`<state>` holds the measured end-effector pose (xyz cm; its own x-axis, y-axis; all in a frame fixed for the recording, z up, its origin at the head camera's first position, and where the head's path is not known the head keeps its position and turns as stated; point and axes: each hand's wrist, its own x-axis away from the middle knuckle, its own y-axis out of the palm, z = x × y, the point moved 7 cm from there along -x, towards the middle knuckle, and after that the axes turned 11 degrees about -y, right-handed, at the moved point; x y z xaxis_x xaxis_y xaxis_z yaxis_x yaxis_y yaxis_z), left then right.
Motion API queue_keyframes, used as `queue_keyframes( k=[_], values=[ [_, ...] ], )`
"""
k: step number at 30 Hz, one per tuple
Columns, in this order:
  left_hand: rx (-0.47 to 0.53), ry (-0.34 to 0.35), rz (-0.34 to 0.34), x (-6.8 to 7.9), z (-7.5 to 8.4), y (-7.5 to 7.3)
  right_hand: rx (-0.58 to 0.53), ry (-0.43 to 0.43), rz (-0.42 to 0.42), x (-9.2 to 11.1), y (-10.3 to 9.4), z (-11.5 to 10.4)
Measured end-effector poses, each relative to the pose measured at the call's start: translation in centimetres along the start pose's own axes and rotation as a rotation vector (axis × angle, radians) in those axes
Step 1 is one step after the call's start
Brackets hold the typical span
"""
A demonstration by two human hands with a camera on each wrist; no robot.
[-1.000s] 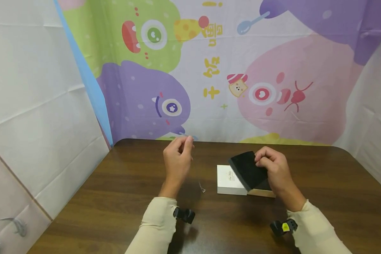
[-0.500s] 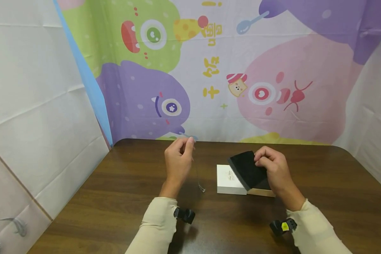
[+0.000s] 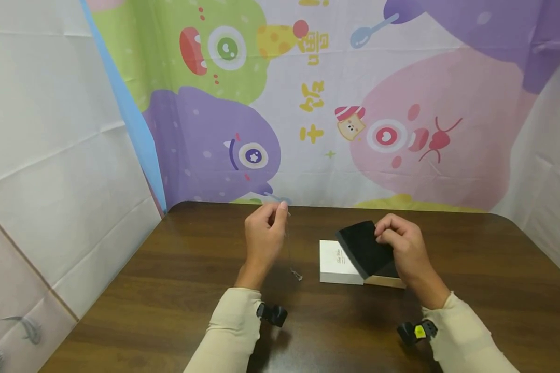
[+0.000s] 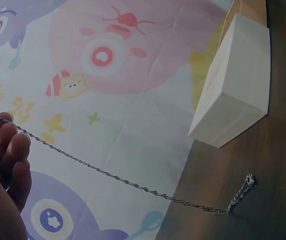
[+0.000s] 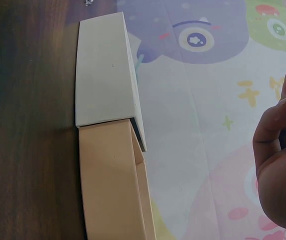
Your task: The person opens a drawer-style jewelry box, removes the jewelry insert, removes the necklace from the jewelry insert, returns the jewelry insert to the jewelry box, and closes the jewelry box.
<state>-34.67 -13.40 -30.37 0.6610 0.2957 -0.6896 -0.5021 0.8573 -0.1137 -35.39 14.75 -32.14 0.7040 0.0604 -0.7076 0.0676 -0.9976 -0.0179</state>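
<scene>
My left hand (image 3: 264,239) pinches one end of a thin silver chain (image 4: 114,176) between thumb and fingers, above the table. The chain slants down, and its lower end bunches into a small cluster (image 4: 249,180) by the tabletop; I cannot tell whether it touches. A flat black pad (image 3: 361,249) with a soft-looking face is pinched at its edge by my right hand (image 3: 405,247) and held tilted. Behind and below the pad lies a white box sleeve (image 3: 337,261) with small lettering. Its tan drawer (image 5: 108,182) is slid partly out to the right; the pad hides part of it.
The brown wooden table (image 3: 191,259) spreads around both hands. A cartoon-printed cloth (image 3: 317,171) hangs along its far edge. Pale panels (image 3: 60,155) stand on the left and right sides.
My left hand has shifted slightly to the right, and the hanging chain shows more clearly beneath it. The right hand, black pad and box look nearly unmoved.
</scene>
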Motion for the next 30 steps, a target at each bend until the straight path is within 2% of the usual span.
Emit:
queue_keyframes(
  k=[7, 14, 22, 30],
  values=[
    [-0.082, 0.008, -0.017, 0.1, 0.2, 0.2, -0.011, 0.008, -0.006, 0.0, 0.1, 0.0],
    [-0.151, -0.029, -0.047, 0.2, -0.1, 0.3, -0.025, 0.010, -0.012, 0.0, 0.2, 0.1],
    [-0.189, -0.059, -0.107, 0.2, -0.3, 0.8, -0.004, -0.001, -0.011, -0.1, 0.2, 0.0],
    [-0.300, -0.128, -0.193, 0.4, -1.1, 1.3, 0.018, 0.009, -0.012, 0.0, 0.2, 0.1]
  ],
)
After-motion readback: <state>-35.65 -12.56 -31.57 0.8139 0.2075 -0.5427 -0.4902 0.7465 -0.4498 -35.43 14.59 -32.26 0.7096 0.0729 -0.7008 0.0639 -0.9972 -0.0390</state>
